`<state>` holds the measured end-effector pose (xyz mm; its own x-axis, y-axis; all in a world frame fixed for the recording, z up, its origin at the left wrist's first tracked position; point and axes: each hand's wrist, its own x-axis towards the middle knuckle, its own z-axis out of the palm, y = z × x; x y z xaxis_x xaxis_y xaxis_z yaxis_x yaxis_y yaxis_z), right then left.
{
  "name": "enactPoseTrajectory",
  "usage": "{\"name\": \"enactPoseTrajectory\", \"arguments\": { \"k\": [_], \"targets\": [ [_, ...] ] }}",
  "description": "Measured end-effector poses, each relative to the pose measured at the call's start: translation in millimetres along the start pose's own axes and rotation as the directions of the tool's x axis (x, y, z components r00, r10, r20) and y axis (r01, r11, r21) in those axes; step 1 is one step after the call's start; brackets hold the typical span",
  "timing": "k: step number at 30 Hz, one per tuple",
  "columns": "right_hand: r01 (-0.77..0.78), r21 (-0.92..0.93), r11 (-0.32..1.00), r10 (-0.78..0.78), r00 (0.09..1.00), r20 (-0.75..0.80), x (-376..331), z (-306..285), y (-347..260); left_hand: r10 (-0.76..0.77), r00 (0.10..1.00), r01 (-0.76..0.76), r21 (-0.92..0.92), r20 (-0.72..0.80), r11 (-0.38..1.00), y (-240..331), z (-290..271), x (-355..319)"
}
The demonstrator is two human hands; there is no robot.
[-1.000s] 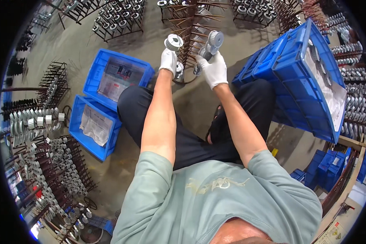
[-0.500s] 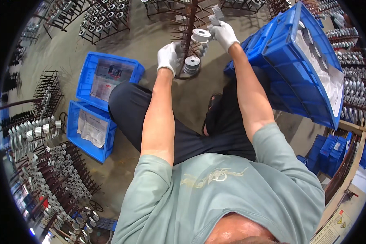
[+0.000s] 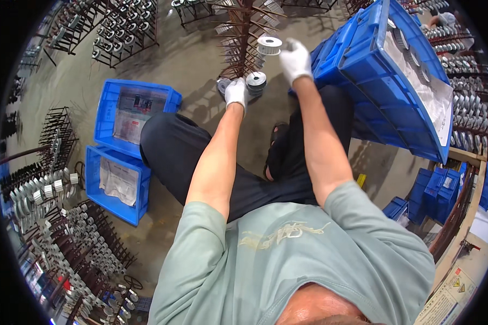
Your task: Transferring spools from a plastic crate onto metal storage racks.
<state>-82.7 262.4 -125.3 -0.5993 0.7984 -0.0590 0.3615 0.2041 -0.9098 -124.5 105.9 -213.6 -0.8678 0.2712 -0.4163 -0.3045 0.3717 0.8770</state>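
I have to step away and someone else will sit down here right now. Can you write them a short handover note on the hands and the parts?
Left hand, gloved, grips a grey metal pulley low by the foot of the rusty peg rack.
Right hand, gloved, is raised at the rack beside a second pulley at a peg; whether it still grips it is unclear.
Big blue crate at the right holds more pulleys on its liner.
Done: some pulleys hang on the rack.
Left: many pegs bare; the left hand's pulley is not yet hung.

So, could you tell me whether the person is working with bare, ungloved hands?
No, both the left hand and the right hand wear white gloves.
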Motion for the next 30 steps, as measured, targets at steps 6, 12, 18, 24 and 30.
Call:
{"name": "enactPoseTrajectory", "arguments": {
  "k": [6,12,18,24,30],
  "targets": [
    [0.092,-0.514,0.853,0.105,0.934,0.341,-47,18,9,0.036,0.995,-0.05,0.158,0.09,0.986,-53,26,58],
    [0.258,-0.425,0.868,-0.141,0.947,0.288,-28,46,69,0.336,0.852,-0.524,0.639,0.401,0.564,-112,54,130],
    [0.199,-0.36,0.911,-0.118,0.965,0.234,-35,59,73,0.192,0.976,-0.218,0.464,0.103,0.859,-105,49,144],
    [0.153,-0.284,0.947,-0.099,0.976,0.196,-42,38,57,-0.11,0.978,0.128,0.089,-0.177,0.988,-66,67,146],
    [0.091,-0.132,0.987,-0.037,0.929,0.368,-123,-44,-37,-0.318,0.947,0.292,-0.299,-0.04,0.909,-83,36,119]
  ]
}}
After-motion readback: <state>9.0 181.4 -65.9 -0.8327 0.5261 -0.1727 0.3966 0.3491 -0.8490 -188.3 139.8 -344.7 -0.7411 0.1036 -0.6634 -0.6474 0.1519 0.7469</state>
